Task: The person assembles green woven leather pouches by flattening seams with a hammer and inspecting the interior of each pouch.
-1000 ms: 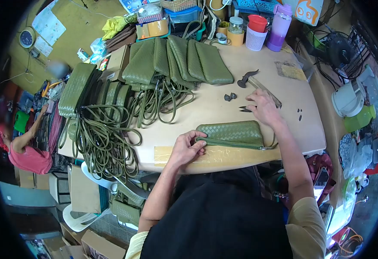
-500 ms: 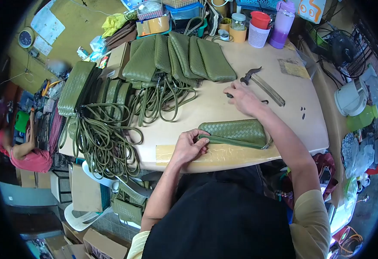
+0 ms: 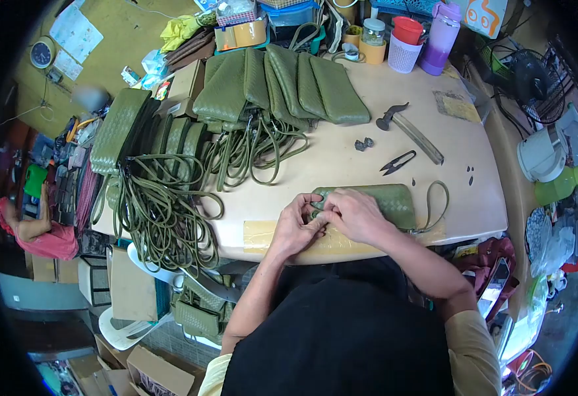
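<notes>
A green woven zip pouch (image 3: 397,201) lies near the table's front edge, its wrist strap (image 3: 446,198) looped out to the right. My left hand (image 3: 295,228) grips the left end of the pouch between thumb and fingers. Close against it, my right hand (image 3: 356,216) is closed in a pinch over the same end; whatever is between its fingertips is hidden. Beyond the pouch lie black thread snips (image 3: 399,163), a few small dark pieces (image 3: 364,143) and a hammer (image 3: 415,135).
Green pouches (image 3: 341,92) are piled at the back, their straps (image 3: 163,218) tangled toward the left edge. A purple bottle (image 3: 440,39) and a white cup (image 3: 404,54) stand at the far right. Another person (image 3: 45,228) is at far left.
My right hand has come back from beside the snips to the pouch's left end, meeting my left hand. The snips and small dark pieces are now uncovered. The strap now loops outward.
</notes>
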Demonstrator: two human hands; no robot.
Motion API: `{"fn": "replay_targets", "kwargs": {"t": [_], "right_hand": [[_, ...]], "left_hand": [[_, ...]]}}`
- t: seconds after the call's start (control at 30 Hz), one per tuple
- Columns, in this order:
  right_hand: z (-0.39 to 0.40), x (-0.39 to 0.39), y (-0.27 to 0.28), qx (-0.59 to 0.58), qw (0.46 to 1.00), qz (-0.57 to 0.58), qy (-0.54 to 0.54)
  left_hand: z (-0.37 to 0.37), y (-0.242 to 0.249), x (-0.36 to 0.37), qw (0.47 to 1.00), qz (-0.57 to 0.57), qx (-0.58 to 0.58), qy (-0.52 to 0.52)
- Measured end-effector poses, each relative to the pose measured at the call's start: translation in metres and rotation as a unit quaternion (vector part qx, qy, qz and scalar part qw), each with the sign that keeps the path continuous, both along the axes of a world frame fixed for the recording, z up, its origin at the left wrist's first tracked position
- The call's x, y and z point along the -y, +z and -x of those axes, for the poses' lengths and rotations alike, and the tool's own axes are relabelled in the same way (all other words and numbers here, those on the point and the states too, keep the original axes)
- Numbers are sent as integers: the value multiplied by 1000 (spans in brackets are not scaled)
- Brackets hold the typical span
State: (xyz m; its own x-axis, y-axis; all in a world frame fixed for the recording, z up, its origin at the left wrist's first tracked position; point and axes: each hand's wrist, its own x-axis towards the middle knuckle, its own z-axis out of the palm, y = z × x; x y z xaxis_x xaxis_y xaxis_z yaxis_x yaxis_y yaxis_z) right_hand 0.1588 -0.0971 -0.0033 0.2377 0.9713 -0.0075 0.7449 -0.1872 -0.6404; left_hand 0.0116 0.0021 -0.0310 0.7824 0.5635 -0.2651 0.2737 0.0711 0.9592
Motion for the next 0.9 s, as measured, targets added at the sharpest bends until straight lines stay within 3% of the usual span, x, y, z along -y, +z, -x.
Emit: {"fn": "replay_targets", "kwargs": {"t": [0.03, 0.07, 0.17, 0.6, 0.67, 0.7, 0.77, 0.9], "right_hand": [[0, -5, -9, -92, 995, 43, -24], [-4, -9, -16, -108, 992, 51, -45], [-7, -13, -7, -107, 988, 100, -52], [-30, 3, -15, -215, 971, 91, 50], [-25, 19, -10, -94, 995, -6, 17], [-24, 27, -3, -95, 995, -6, 16], [-24, 45, 7, 48, 998, 23, -29], [-24, 80, -4, 131, 984, -104, -66]], "left_hand": [[0, -1, 1, 1000, 1, 0, 1], [0, -4, 2, 1000, 11, 12, 6], [0, -2, 1, 999, 34, 24, 9], [-3, 6, -2, 997, 71, 4, 16], [-4, 2, -2, 996, 83, 10, 22], [-4, 0, -2, 995, 95, 16, 28], [-3, 0, -3, 995, 96, 14, 22], [-3, 2, -4, 995, 99, 5, 16]]}}
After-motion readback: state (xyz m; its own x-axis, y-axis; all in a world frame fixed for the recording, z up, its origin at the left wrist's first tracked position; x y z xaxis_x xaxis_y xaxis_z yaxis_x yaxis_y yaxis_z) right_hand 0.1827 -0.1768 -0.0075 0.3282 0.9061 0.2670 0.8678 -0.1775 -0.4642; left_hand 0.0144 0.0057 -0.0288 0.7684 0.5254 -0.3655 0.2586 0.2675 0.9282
